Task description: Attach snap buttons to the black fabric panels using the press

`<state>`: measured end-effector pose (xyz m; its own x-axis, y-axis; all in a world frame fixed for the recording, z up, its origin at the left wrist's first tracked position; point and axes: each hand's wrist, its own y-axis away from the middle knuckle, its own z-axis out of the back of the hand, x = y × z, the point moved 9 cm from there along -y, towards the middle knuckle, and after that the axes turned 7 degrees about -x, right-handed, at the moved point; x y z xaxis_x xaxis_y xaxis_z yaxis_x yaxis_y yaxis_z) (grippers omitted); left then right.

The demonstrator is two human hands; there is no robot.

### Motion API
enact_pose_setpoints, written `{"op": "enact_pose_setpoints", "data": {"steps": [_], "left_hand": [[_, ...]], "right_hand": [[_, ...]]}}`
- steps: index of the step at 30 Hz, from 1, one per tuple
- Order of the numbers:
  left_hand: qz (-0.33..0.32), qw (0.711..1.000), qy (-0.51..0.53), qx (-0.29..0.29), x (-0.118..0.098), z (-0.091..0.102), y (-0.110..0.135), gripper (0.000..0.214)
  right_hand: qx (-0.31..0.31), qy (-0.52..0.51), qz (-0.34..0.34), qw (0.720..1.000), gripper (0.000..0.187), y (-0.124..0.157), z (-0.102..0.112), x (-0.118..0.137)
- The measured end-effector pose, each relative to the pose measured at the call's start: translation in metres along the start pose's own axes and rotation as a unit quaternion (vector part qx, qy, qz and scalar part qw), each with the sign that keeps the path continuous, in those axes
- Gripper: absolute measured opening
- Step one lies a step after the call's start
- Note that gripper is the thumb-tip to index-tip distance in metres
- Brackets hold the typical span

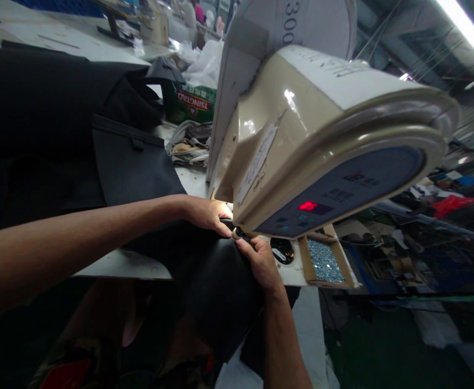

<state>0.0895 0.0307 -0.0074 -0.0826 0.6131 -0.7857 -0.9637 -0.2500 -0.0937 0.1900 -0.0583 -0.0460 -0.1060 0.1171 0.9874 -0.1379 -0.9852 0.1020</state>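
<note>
A black leather-like panel (221,286) lies under the head of a beige machine (269,129) and droops over the table edge toward my lap. My left hand (208,214) presses on its upper edge, thumb and fingers pinching close to the machine's working point. From the right, my right hand (263,262) grips the same panel, its thumb by a small pale round part (236,233) under the machine head. The part's kind cannot be made out. Some fingertips are hidden by the panel and the machine.
Right of the machine stand a cardboard box (326,262) of small shiny metal pieces and a round dish (282,251) of dark bits. More black panels (131,162) are piled at left. Behind them sit a green Tsingtao carton (190,102) and bundled straps (192,146).
</note>
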Motion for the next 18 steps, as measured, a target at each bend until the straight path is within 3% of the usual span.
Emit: {"op": "enact_pose_setpoints", "data": {"steps": [10, 18], "left_hand": [[0.007, 0.998, 0.054, 0.034, -0.0001, -0.0020, -0.0011, 0.047], [0.042, 0.997, 0.050, 0.043, 0.0016, -0.0020, -0.0001, 0.033]], "right_hand": [[-0.007, 0.006, -0.006, 1.000, 0.035, -0.0004, 0.0018, -0.0045], [-0.021, 0.009, -0.015, 1.000, 0.033, 0.0006, 0.0033, -0.0057]]}}
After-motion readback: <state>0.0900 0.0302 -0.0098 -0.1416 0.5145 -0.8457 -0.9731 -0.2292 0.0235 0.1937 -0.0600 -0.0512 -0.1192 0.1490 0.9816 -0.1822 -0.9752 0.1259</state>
